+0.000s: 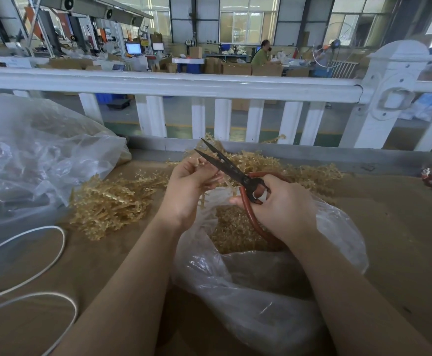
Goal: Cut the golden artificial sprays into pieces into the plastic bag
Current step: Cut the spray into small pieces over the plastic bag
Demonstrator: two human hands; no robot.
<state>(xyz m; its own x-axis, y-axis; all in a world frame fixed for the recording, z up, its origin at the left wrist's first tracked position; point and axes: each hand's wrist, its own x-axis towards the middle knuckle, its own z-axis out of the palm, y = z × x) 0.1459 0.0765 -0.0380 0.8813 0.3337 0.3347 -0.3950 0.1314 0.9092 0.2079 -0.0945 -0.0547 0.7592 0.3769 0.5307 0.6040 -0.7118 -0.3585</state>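
— What is on the left of the picture?

— A heap of golden sprays (112, 201) lies on the brown table (394, 227). In the middle, my left hand (186, 191) pinches one golden spray (204, 173).

— And on the right?

— My right hand (281, 209) grips the scissors (232, 170). The blades are open, beside the spray. The plastic bag (248, 278) sits open below my hands, with cut gold pieces (235, 232) inside.

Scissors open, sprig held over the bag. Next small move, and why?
Probably close the black-bladed, red-handled scissors on the golden plastic sprig. The right hand holds them open beside it, the left hand pinches it above the open clear plastic bag.
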